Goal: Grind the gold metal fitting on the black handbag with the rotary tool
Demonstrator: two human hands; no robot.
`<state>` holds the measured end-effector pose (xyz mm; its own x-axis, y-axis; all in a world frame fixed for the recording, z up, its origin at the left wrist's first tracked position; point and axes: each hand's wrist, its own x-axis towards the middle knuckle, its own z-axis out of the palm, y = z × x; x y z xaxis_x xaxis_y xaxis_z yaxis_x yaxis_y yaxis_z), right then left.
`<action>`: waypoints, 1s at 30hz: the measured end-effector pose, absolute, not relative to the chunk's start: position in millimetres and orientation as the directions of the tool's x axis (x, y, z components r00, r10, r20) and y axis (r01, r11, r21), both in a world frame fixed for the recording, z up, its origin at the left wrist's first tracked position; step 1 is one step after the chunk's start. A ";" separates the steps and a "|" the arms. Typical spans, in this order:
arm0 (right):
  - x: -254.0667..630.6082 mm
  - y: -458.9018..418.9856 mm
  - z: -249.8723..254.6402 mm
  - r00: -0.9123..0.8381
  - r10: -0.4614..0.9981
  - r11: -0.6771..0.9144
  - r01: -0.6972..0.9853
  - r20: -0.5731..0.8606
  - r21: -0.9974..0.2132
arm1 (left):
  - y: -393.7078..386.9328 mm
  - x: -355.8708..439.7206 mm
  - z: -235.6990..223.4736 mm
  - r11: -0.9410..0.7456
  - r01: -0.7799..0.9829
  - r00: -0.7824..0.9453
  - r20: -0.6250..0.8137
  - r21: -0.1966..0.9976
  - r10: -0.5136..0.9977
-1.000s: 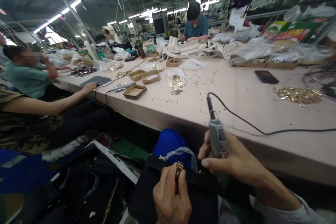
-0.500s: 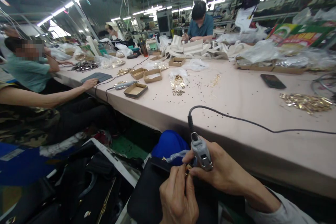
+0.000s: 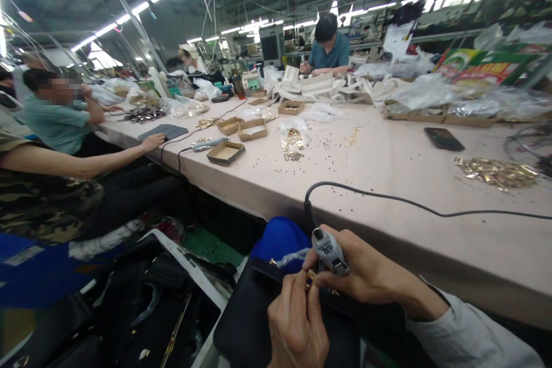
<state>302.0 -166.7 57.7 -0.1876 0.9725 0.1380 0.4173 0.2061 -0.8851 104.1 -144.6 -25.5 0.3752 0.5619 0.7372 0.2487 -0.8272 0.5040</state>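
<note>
My right hand (image 3: 362, 267) is wrapped round a grey electric screwdriver (image 3: 330, 250), its cord rising from the top end and its working tip hidden behind my fingers. My left hand (image 3: 297, 316) pinches a small gold metal fitting (image 3: 310, 279) between thumb and fingers, right beside the tool. Under both hands lies a black bag (image 3: 245, 322) on my lap, where a bit of clear plastic wrap (image 3: 293, 257) shows near the blue cloth over my knee. Whether the fitting is fixed to the bag I cannot tell.
The table (image 3: 259, 184) carries cardboard trays (image 3: 226, 153), scattered tiny screws, a phone (image 3: 444, 138) and a pile of gold fittings (image 3: 495, 173). The black cord (image 3: 388, 192) crosses it to the right. A crate of black bags (image 3: 142, 305) stands at left. Co-workers sit left and opposite.
The head view has shifted slightly. Both hands stay together at the gold fitting, and the screwdriver has turned a little in my right hand.
</note>
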 end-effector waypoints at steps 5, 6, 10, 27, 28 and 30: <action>307.8 -165.0 51.3 -0.241 0.958 0.242 0.387 0.156 -0.890 | -147.0 104.7 -26.3 -0.814 0.256 0.396 0.711 0.522 0.581; 307.9 -164.3 49.8 -0.245 0.955 0.253 0.383 0.167 -0.888 | -147.1 105.0 -25.4 -0.818 0.264 0.397 0.715 0.512 0.576; 306.2 -161.0 45.5 -0.206 0.955 0.286 0.434 0.215 -0.854 | -149.6 108.1 -25.4 -0.801 0.309 0.359 0.717 0.512 0.597; 350.0 -169.0 86.1 0.260 0.965 -0.061 0.079 -0.039 -0.995 | -136.9 94.9 -24.2 -0.831 0.422 0.383 0.760 0.362 0.525; 366.9 -168.5 98.3 0.342 0.938 -0.104 0.117 -0.058 -0.988 | -134.2 92.2 -25.9 -0.837 0.422 0.382 0.769 0.347 0.512; 405.8 -166.3 119.2 0.473 0.878 -0.243 0.320 -0.068 -0.916 | -130.1 87.0 -27.4 -0.834 0.435 0.368 0.778 0.341 0.510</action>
